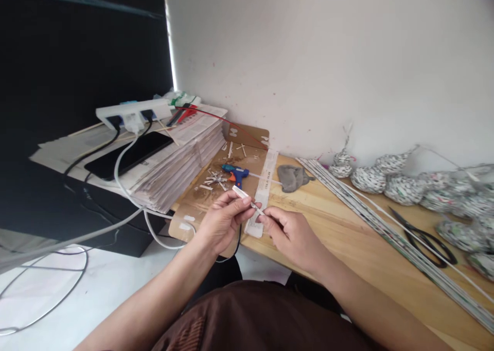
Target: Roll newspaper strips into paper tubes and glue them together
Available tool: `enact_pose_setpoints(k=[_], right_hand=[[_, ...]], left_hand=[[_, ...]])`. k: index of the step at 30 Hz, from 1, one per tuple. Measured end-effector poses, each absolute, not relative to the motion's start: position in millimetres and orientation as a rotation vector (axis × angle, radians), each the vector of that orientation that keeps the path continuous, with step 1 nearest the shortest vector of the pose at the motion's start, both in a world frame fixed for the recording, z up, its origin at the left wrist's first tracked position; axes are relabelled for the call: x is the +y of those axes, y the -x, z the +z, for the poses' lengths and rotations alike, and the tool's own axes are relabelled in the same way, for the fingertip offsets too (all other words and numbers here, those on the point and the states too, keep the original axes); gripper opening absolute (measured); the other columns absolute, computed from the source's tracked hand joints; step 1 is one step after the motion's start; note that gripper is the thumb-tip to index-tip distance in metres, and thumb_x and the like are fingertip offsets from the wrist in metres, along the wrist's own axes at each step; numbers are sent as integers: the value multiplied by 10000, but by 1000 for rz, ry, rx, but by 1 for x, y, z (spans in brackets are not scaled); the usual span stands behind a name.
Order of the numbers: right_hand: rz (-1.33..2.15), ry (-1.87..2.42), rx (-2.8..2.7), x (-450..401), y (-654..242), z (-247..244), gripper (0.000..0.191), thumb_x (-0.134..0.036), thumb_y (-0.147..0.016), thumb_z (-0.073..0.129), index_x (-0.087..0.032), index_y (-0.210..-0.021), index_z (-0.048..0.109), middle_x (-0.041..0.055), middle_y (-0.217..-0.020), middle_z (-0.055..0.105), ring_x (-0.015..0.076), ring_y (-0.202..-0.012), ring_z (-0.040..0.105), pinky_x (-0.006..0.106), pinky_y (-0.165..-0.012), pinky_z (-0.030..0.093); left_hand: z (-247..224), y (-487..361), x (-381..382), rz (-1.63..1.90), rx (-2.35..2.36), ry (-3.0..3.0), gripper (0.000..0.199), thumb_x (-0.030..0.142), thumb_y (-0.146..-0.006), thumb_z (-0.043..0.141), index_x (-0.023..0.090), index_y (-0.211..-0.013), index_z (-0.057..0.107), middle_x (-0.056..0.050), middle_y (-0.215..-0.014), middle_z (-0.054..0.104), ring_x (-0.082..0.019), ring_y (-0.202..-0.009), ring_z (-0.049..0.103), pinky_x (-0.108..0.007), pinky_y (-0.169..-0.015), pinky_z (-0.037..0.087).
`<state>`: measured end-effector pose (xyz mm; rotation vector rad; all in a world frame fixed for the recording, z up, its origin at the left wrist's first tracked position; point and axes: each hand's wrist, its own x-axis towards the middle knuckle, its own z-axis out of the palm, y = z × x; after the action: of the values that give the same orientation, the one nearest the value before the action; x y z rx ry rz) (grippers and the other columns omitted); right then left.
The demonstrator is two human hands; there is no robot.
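Note:
Between my two hands is a small rolled paper strip [240, 192], pale with dark print. My left hand [224, 218] pinches it near its wider, flatter upper-left end. At its thin lower-right end, the fingertips of my right hand [287, 230] are closed on it. Just beyond my hands, a blue glue gun [240, 174] with an orange trigger lies on a brown cardboard sheet [252, 158]. Small paper scraps [216, 178] are scattered to its left. A crumpled grey cloth [292, 178] rests right of the glue gun.
Long paper rods [370, 227] cross the wooden table [328, 222] on the right, beside black scissors [428, 243] and woven paper shapes [401, 188]. At left, a stack of papers [189, 158] carries a phone [129, 155] and a power strip [135, 111] with trailing cables.

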<state>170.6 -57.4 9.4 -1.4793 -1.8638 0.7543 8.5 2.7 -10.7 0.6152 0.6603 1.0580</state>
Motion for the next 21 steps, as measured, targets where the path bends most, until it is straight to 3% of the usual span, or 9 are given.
enact_pose_setpoints(k=[5,11,18,21], right_hand=[[1208,1431,-1652,-51,-179,5,366,-479,-937,417,-177,-821,588,-28,-586,503,74,-469,485,214,-489,365],[1929,1075,-1165,-44,-187,-2,351,-460,-903,492,-139,-803,595,-50,-496,450,56,-357,394,183,-371,336],[2183,875,-995,-42,-190,-11,311,-426,-879,521,-148,-742,538,-66,-440,401,68,-335,392,190,-373,325],[1952,1056,-1195,-48,-186,-12,363,-501,-892,468,-154,-819,549,-41,-508,470,92,-387,460,214,-409,346]], left_hand=[[-10,-11,3,1036,642,-628,107,113,-717,736,122,-793,661,-40,-796,695,-110,-755,688,-145,-677,569],[-9,-12,2,1000,621,-629,73,114,-728,727,112,-781,676,-55,-799,696,-131,-792,693,-133,-662,566],[-12,-12,1,928,628,-579,91,89,-732,710,100,-822,708,-72,-781,705,-161,-798,703,-144,-651,571],[-13,-13,1,945,645,-554,81,70,-748,685,93,-821,711,-68,-765,701,-146,-760,701,-151,-656,574]])
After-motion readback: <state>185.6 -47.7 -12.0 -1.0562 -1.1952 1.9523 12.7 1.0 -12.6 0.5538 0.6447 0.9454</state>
